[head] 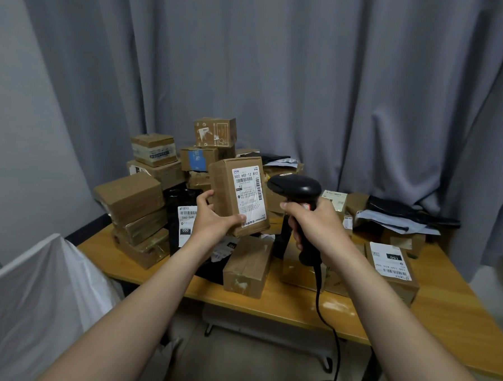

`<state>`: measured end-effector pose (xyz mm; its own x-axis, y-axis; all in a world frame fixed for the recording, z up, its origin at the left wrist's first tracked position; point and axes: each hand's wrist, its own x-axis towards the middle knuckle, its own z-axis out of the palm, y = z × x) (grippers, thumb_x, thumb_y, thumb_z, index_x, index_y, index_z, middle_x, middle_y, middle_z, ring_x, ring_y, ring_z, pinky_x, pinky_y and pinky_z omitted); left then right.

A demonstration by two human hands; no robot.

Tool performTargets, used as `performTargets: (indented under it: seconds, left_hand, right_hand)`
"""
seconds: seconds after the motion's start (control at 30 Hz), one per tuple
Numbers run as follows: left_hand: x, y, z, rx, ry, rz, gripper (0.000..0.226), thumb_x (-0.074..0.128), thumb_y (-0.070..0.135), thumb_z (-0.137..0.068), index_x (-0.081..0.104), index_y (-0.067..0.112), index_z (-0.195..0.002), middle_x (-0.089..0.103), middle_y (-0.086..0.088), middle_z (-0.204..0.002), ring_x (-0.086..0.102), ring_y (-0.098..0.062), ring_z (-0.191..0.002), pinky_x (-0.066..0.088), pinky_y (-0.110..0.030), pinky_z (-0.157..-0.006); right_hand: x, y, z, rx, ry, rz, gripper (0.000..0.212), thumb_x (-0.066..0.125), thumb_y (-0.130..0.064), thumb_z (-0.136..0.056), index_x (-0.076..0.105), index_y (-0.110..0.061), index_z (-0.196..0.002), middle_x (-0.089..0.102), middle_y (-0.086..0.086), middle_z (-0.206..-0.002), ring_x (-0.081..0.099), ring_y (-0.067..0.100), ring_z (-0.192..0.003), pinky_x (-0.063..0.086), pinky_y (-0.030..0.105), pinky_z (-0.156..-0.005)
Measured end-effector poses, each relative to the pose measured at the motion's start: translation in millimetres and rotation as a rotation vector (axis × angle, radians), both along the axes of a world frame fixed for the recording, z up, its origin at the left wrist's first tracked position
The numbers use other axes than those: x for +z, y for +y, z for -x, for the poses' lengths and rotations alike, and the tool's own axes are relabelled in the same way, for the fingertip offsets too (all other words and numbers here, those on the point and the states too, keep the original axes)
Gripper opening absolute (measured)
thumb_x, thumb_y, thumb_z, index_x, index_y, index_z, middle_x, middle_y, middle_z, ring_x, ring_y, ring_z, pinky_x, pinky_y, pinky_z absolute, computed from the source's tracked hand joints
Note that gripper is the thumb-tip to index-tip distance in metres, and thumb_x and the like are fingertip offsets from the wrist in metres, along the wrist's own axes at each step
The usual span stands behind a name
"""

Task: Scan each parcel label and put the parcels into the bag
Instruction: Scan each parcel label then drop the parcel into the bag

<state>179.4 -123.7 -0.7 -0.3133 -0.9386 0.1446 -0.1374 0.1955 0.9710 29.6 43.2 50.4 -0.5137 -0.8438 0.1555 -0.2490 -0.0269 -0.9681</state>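
1. One parcel (230, 189), a brown carton, is held upright above the desk (296, 306) by the left hand (214, 217), which grips its lower left corner.
2. One white label (248, 191) is seen on the parcel's facing side. "502 602-12 812" is legible; the small print is not.
3. One black scanner (295, 186) is gripped by the right hand (315, 220) just right of the parcel, head toward the label. The handle is mostly covered and the cable (325, 319) is cut off at the frame's bottom.
4. One white bag (35, 295) is noted lower left of the parcel, cut off by the frame edge.
5. Cartons (130, 195) are piled behind and below the parcel, well over a dozen. An exact count is prevented by overlap.
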Motion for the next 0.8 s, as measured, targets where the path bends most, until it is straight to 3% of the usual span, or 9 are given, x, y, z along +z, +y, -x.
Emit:
performTargets:
  seconds: [0.13, 0.33, 0.4, 0.47, 0.53, 0.6, 0.67, 0.73, 0.8]
  left_hand:
    - [-2, -1, -17, 0.027, 0.001, -0.017, 0.104, 0.092, 0.014, -0.074, 0.024, 0.025, -0.152, 0.055, 0.0, -0.129, 0.061, -0.018, -0.112, 0.055, -0.038, -0.094]
    - [-13, 4, -67, 0.109, -0.044, -0.027, 0.1, 0.093, 0.015, -0.074, 0.027, 0.025, -0.148, 0.058, -0.005, -0.14, 0.06, -0.022, -0.123, 0.051, -0.044, -0.105]
    - [-17, 10, -87, 0.128, -0.071, -0.042, 0.101, 0.092, 0.015, -0.074, 0.027, 0.022, -0.151, 0.058, -0.005, -0.139, 0.059, -0.019, -0.121, 0.053, -0.035, -0.095]
    - [-20, 15, -107, 0.15, -0.109, -0.053, 0.101, 0.093, 0.017, -0.074, 0.028, 0.022, -0.15, 0.056, -0.004, -0.141, 0.057, -0.016, -0.116, 0.051, -0.021, -0.073]
    - [-21, 21, -128, 0.179, -0.154, -0.039, 0.1, 0.094, 0.017, -0.072, 0.03, 0.023, -0.149, 0.053, -0.003, -0.141, 0.054, -0.015, -0.115, 0.046, -0.015, -0.058]
    - [-25, 26, -151, 0.189, -0.18, -0.031, 0.099, 0.094, 0.014, -0.071, 0.032, 0.023, -0.148, 0.049, 0.001, -0.139, 0.053, -0.016, -0.116, 0.05, -0.014, -0.053]
    - [-32, 32, -178, 0.209, -0.233, -0.019, 0.101, 0.095, 0.019, -0.069, 0.033, 0.027, -0.147, 0.048, 0.002, -0.143, 0.054, -0.018, -0.122, 0.055, -0.015, -0.066]
    - [-38, 36, -199, 0.233, -0.319, -0.002, 0.105, 0.098, 0.029, -0.063, 0.033, 0.033, -0.146, 0.052, 0.002, -0.142, 0.057, -0.02, -0.124, 0.059, -0.033, -0.089]
    - [-46, 41, -224, 0.283, -0.413, 0.01, 0.108, 0.098, 0.036, -0.058, 0.033, 0.038, -0.144, 0.053, 0.001, -0.138, 0.06, -0.022, -0.117, 0.06, -0.042, -0.089]
  right_hand:
    - [-7, -9, -5, -0.003, 0.02, -0.021, 0.02, 0.068, -0.028, -0.099, 0.065, -0.009, -0.091, 0.059, 0.007, -0.067, 0.056, 0.02, -0.051, 0.048, 0.033, -0.053]
    - [-28, -33, -30, 0.01, 0.036, -0.064, 0.01, 0.07, -0.03, -0.098, 0.063, -0.023, -0.1, 0.065, 0.003, -0.079, 0.065, 0.024, -0.074, 0.057, 0.045, -0.077]
    - [-35, -41, -46, 0.031, 0.021, -0.07, 0.008, 0.069, -0.027, -0.098, 0.061, -0.027, -0.097, 0.064, 0.005, -0.077, 0.065, 0.027, -0.073, 0.057, 0.045, -0.074]
    - [-42, -50, -64, 0.061, 0.028, -0.071, 0.009, 0.068, -0.026, -0.098, 0.06, -0.028, -0.096, 0.063, 0.005, -0.079, 0.064, 0.027, -0.074, 0.054, 0.043, -0.073]
    - [-48, -59, -83, 0.08, 0.037, -0.073, 0.01, 0.068, -0.027, -0.098, 0.059, -0.031, -0.099, 0.065, 0.001, -0.088, 0.065, 0.024, -0.084, 0.054, 0.043, -0.082]
    - [-56, -68, -100, 0.103, 0.035, -0.091, 0.014, 0.069, -0.029, -0.098, 0.06, -0.029, -0.11, 0.066, -0.001, -0.095, 0.065, 0.023, -0.092, 0.054, 0.044, -0.089]
    - [-64, -74, -119, 0.151, 0.023, -0.121, 0.019, 0.068, -0.027, -0.1, 0.061, -0.023, -0.117, 0.066, 0.001, -0.09, 0.066, 0.023, -0.081, 0.056, 0.041, -0.076]
    - [-69, -77, -129, 0.176, 0.055, -0.134, 0.015, 0.066, -0.024, -0.1, 0.06, -0.02, -0.113, 0.064, 0.005, -0.082, 0.062, 0.022, -0.065, 0.053, 0.037, -0.062]
    - [-76, -83, -144, 0.202, 0.086, -0.138, 0.012, 0.067, -0.024, -0.099, 0.059, -0.024, -0.107, 0.065, 0.006, -0.088, 0.062, 0.024, -0.072, 0.053, 0.04, -0.069]
